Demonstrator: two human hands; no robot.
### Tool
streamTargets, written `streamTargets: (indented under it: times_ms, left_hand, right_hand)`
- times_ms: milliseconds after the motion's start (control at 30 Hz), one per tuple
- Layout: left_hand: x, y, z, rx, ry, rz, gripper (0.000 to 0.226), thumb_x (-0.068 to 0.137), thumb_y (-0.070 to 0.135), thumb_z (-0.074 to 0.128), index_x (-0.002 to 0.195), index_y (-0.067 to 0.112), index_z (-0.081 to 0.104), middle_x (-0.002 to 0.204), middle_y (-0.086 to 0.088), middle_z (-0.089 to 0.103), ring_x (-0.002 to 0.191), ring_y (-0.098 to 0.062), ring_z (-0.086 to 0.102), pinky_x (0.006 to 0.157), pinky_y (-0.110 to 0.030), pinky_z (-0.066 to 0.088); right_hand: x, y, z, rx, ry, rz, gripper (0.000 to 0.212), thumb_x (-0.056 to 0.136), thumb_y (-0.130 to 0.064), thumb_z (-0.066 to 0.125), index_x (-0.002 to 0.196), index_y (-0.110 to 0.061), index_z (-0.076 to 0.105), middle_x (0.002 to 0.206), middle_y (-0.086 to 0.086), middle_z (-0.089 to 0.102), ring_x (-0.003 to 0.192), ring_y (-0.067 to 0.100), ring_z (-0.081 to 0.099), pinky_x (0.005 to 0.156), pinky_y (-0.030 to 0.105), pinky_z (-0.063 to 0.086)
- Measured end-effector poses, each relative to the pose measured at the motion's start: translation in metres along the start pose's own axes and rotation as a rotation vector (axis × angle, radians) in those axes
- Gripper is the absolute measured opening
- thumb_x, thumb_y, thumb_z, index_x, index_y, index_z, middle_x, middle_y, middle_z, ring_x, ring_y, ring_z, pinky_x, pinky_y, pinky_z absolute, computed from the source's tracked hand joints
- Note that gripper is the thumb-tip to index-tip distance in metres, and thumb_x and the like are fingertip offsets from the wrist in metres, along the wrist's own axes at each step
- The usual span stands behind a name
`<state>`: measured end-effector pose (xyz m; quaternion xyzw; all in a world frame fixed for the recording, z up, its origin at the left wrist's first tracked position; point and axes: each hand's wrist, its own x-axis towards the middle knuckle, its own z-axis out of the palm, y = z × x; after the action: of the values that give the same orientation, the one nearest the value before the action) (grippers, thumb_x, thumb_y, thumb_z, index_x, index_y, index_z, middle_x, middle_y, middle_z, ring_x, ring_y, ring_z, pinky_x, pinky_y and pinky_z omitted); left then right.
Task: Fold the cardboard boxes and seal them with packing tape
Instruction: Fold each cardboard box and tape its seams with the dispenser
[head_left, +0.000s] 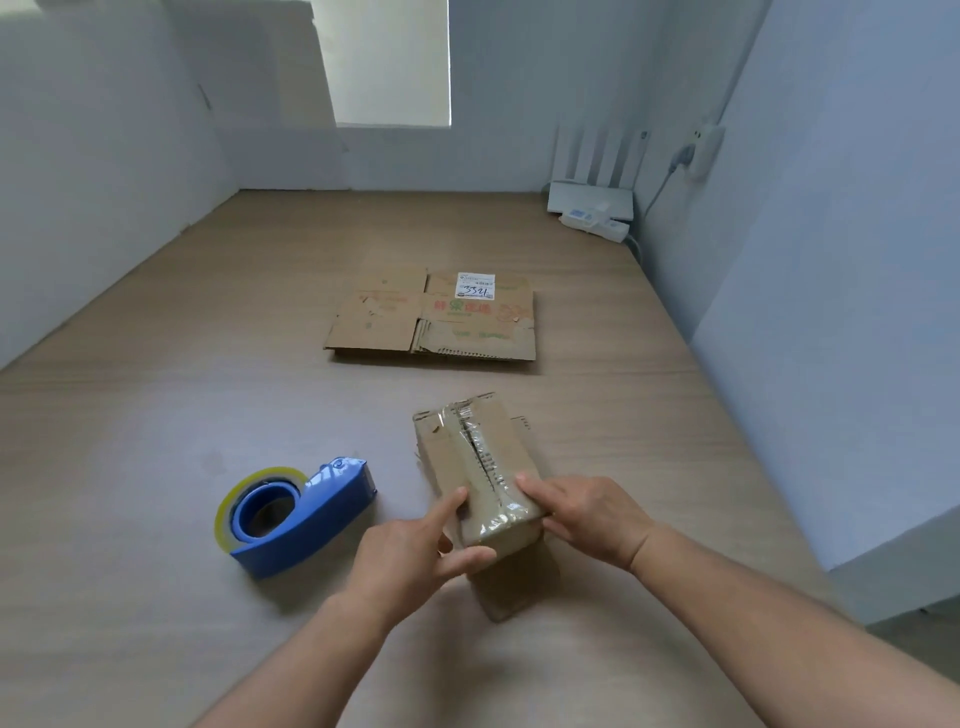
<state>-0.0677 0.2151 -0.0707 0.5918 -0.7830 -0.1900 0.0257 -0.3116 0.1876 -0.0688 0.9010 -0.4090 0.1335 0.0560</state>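
Pressing down on the box (483, 467) with both hands, I have it near the front of the table (156, 415), its flaps closed and a strip of clear tape (475, 499) running along the top seam and over the near end. My left hand (415, 551) pinches the near end, forefinger straight on top beside the seam and thumb against the end face. My right hand (587, 514) grips the right edge, fingers lying on top and thumb down the side. The dispenser (296, 514) sits just left of my left hand, apart from the box. A flat box (436, 317) lies farther back, mid-table. A router (592, 197) stands in the far right corner.
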Motion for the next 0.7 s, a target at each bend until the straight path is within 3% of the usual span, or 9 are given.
streamTargets:
  times_ms: [67,133,233,333,400,467,533,633,700]
  left_hand:
    - [0.002,0.007,-0.007,-0.061,0.107,0.01,0.095,0.063,0.092,0.008,0.146,0.045,0.019,0.087,0.016,0.063,0.078,0.0,0.06,0.065,-0.021,0.05]
    - [0.013,0.009,-0.014,-0.143,0.264,-0.028,0.088,0.071,0.087,0.012,0.147,0.042,0.02,0.096,0.016,0.056,0.084,0.0,0.055,0.065,-0.02,0.047]
    - [0.041,0.009,-0.021,-0.26,0.335,-0.139,0.079,0.084,0.072,0.029,0.151,0.033,0.016,0.142,0.003,0.041,0.128,-0.015,0.041,0.098,-0.036,0.042]
    - [0.073,0.014,-0.024,-0.314,0.215,-0.231,0.075,0.094,0.055,0.043,0.153,0.023,0.011,0.158,0.001,0.023,0.143,-0.018,0.023,0.112,-0.04,0.028]
    - [0.088,0.018,-0.022,-0.309,0.133,-0.263,0.07,0.095,0.048,0.048,0.152,0.02,0.018,0.155,-0.003,0.029,0.139,-0.021,0.033,0.109,-0.04,0.032]
    - [0.095,0.023,-0.019,-0.298,0.127,-0.311,0.063,0.093,0.047,0.051,0.146,0.019,0.029,0.145,-0.007,0.039,0.128,-0.024,0.044,0.101,-0.04,0.039]
    - [0.097,0.031,-0.018,-0.256,0.177,-0.404,0.064,0.09,0.051,0.053,0.141,0.016,0.035,0.136,-0.01,0.047,0.119,-0.028,0.05,0.093,-0.04,0.043]
    - [0.093,0.045,-0.014,-0.271,0.164,-0.538,0.07,0.085,0.058,0.054,0.135,0.013,0.035,0.126,-0.01,0.057,0.108,-0.031,0.057,0.08,-0.036,0.047]
    - [0.088,0.054,-0.007,-0.407,0.121,-0.607,0.082,0.08,0.061,0.058,0.138,0.014,0.025,0.122,-0.01,0.06,0.103,-0.032,0.06,0.082,-0.038,0.052]
  right_hand:
    - [-0.007,0.021,-0.007,0.034,0.006,0.007,0.065,0.051,-0.012,0.091,0.112,-0.009,0.071,0.079,0.006,0.071,0.055,0.022,0.065,0.036,0.022,0.045]
    - [-0.01,0.045,-0.012,0.058,-0.064,0.012,0.057,0.068,-0.01,0.082,0.122,-0.014,0.065,0.094,0.006,0.072,0.067,0.024,0.068,0.044,0.028,0.052]
    - [-0.012,0.067,-0.019,0.072,-0.162,0.045,0.049,0.089,-0.017,0.061,0.137,-0.024,0.052,0.123,0.004,0.064,0.098,0.028,0.065,0.067,0.038,0.056]
    - [-0.016,0.078,-0.018,0.057,-0.126,-0.001,0.053,0.08,-0.016,0.073,0.131,-0.022,0.058,0.119,0.01,0.065,0.093,0.028,0.068,0.061,0.035,0.058]
    - [-0.015,0.085,-0.016,0.022,-0.252,0.041,0.064,0.085,-0.026,0.067,0.143,-0.033,0.04,0.14,0.011,0.049,0.119,0.027,0.056,0.086,0.037,0.054]
    - [-0.016,0.091,-0.013,0.005,-0.42,0.156,0.079,0.087,-0.034,0.058,0.149,-0.042,0.011,0.157,0.003,0.022,0.139,0.021,0.03,0.109,0.033,0.034]
    - [-0.021,0.09,-0.012,0.056,-0.351,0.328,0.085,0.085,-0.034,0.059,0.151,-0.036,0.005,0.157,0.004,0.019,0.139,0.021,0.027,0.111,0.033,0.027]
    - [-0.032,0.071,-0.009,0.119,0.026,0.627,0.071,0.085,-0.029,0.064,0.147,-0.013,0.033,0.134,0.015,0.048,0.119,0.031,0.05,0.092,0.04,0.046]
    - [-0.034,0.056,-0.003,0.194,0.105,0.799,0.06,0.09,-0.038,0.059,0.142,-0.014,0.041,0.126,0.011,0.052,0.114,0.029,0.053,0.085,0.038,0.047]
